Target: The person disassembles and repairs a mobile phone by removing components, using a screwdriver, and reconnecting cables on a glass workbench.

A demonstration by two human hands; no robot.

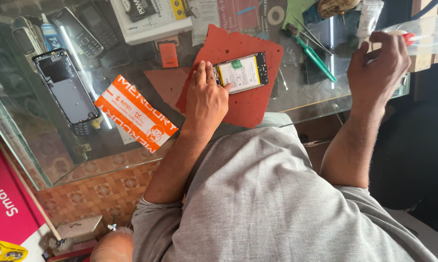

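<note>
Head view shows our left hand [207,99] pressing the opened black smartphone [242,73] on the red mat [248,104], long axis sideways, while our right hand [378,65], farther right, grips a red-tipped tool [409,38].

left hand [207,94] flat; right hand [376,65] curled shut.

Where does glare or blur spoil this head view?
Head view: bright streaks glare off the glass tabletop beside the black phone back frame; the clear plastic container washes out at top right; the left hand and opened smartphone stay sharp.
</note>
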